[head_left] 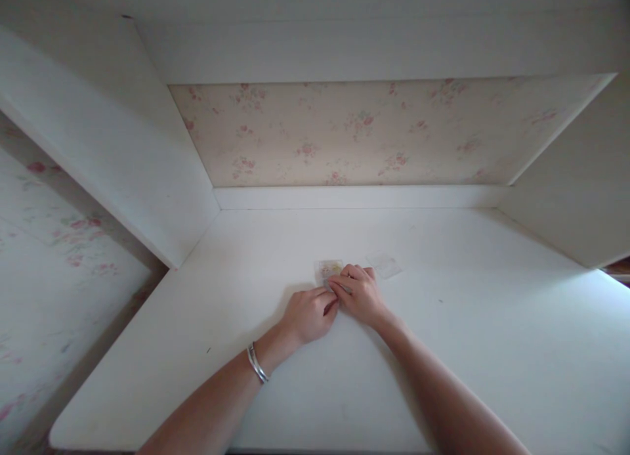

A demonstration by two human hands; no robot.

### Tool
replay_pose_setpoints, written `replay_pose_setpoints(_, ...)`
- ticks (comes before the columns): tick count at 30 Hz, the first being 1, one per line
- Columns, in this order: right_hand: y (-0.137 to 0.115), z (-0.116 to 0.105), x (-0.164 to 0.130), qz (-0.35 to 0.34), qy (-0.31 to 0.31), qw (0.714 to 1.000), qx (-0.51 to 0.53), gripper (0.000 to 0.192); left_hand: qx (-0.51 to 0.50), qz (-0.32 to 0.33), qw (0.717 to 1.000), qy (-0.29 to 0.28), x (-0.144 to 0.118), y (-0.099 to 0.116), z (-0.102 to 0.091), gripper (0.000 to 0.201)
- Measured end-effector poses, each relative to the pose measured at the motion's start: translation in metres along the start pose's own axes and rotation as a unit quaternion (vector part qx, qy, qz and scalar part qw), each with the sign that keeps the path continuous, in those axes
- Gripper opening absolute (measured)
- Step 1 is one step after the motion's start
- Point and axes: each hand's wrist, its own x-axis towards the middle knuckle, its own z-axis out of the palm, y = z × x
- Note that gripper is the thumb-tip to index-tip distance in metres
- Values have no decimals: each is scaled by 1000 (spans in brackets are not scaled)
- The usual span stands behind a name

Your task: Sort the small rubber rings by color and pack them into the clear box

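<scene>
Both of my hands meet at the middle of a white desk (443,350). My left hand (310,314), with a silver bracelet on its wrist, has its fingers curled and pinches the near edge of a small square packet (329,270) with a yellowish print. My right hand (358,291) lies next to it, fingertips pressing on the same packet's right side. A second small clear square piece (384,264) lies flat on the desk just to the right of my right hand, untouched.
White side panels (123,153) rise on the left and right of the desk, with a low white ledge (359,197) and flowered wallpaper (364,130) behind. The desk's left edge drops off next to a flowered wall.
</scene>
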Motion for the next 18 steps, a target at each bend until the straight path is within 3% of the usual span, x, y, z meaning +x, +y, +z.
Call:
replay_pose_setpoints(7,24,-14,-2,67,83,994,16,23,3,-2,999,-31,0,1,-1,26)
replay_pose_setpoints(11,31,-20,-5,76,61,995,17,24,2,12,1000,-28,0,1,-1,26)
replay_pose_setpoints(18,23,-19,-6,58,-6,997,41,26,22,29,999,-40,-2,2,4,23)
